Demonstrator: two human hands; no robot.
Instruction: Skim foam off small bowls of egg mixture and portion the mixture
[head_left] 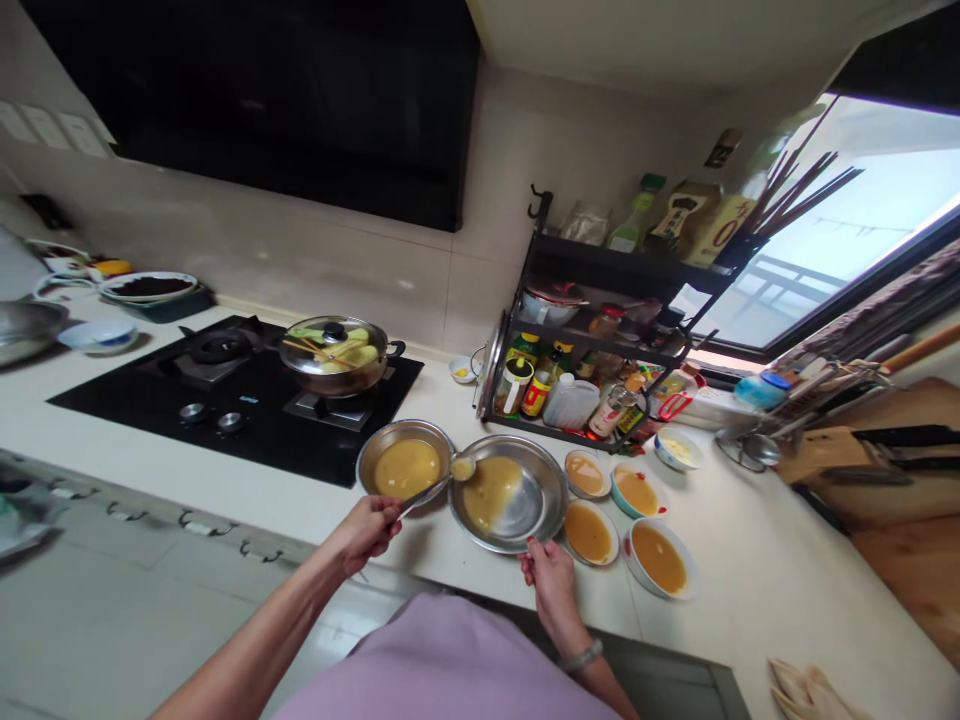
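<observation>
My left hand (369,532) is closed around the handle of a ladle (463,468). The ladle's bowl holds yellowish liquid and hangs over the left edge of a wide metal basin (534,505). My right hand (551,578) pinches the near rim of that basin, fingers bent. Yellow liquid pools on the basin's left side, leaving bare metal on the right, so it appears tilted left. A smaller metal bowl (364,458) with similar yellow liquid stands directly left, under the ladle's handle. Several small bowls (693,585) of orange-brown liquid sit right of the basin.
A lidded pan (330,383) with green vegetables and chopsticks stands on the black hob (135,392). Behind the bowls rises a black rack (570,435) of bottles and jars. Knives (911,436) lie by a wooden board at right. A window (847,230) is at the back right.
</observation>
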